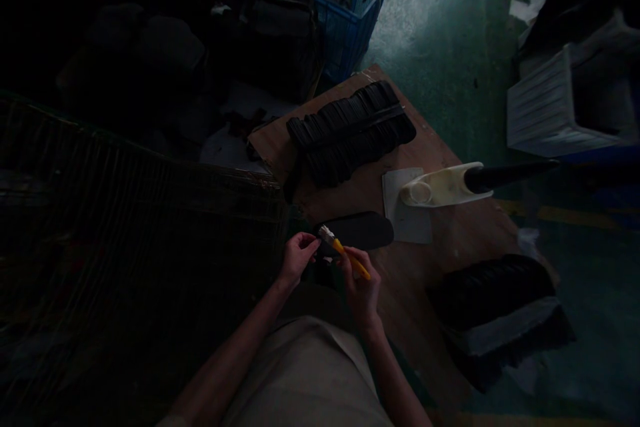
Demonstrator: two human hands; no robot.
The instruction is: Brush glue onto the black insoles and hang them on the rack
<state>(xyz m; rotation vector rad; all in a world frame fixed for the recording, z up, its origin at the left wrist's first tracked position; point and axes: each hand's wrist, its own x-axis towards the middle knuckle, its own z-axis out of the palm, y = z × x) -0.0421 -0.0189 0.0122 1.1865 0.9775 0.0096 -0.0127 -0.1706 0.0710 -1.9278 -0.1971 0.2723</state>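
Our right hand holds the yellow brush; our left hand, nearer the dark oblong piece, bunches its fingers at its left end, grip unclear. It lies lengthwise rightward on the bench.

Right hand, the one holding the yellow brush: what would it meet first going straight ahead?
Most likely the dark flat piece just beyond the right hand, though depth is unclear in this dim view.

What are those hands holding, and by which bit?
The right hand holds the brush by its yellow handle. The left hand is at one end of the dark flat piece; whether it grips it can't be told.
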